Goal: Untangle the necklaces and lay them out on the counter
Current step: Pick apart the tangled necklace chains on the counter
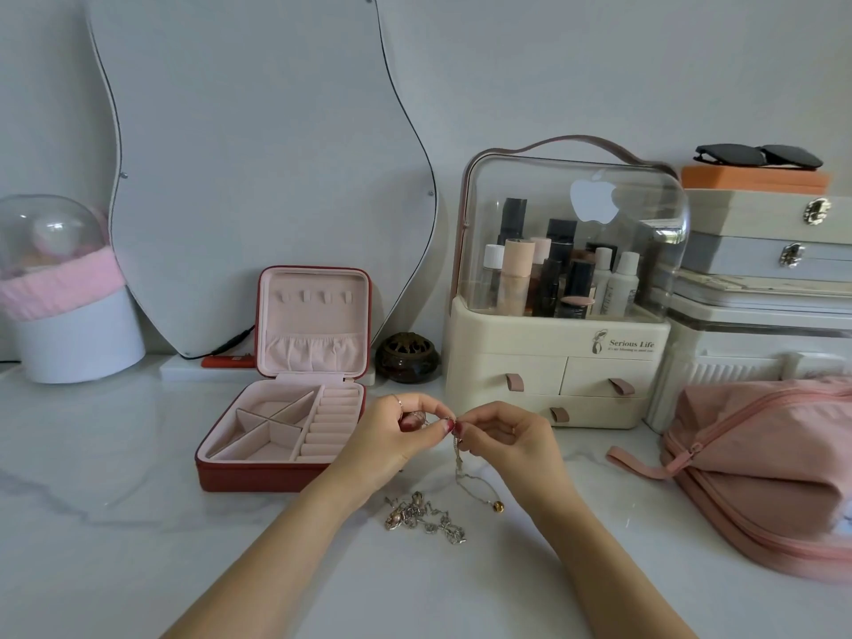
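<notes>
At the worktop's (pixel 115 454) far left edge stood a white pot (pixel 78 339) with a clear dome and pink cloth. A curvy mirror (pixel 258 154) leaned on the wall behind. Just right of it, an open red box (pixel 281 435) with pink lining sat near the back, its lid upright; a small brown jar (pixel 407 358) stood beside the lid.

In front of the box, the left hand (pixel 392 438) pinched a chain (pixel 461 458) between thumb and fingers, a reddish bead held in the same fingers. The right hand (pixel 507 433) pinched the same chain close beside it, fingertips nearly touching. The chain hung down to the worktop, ending near a gold bead (pixel 498 505). A tangled heap of necklaces (pixel 422 516) lay on the worktop between the forearms.

Behind the hands stood a cream organiser (pixel 553 362) with bottles under a clear cover. Right of it were stacked cases (pixel 760 251) topped by sunglasses (pixel 758 156), and a pink bag (pixel 774 468) lay at the right edge.
</notes>
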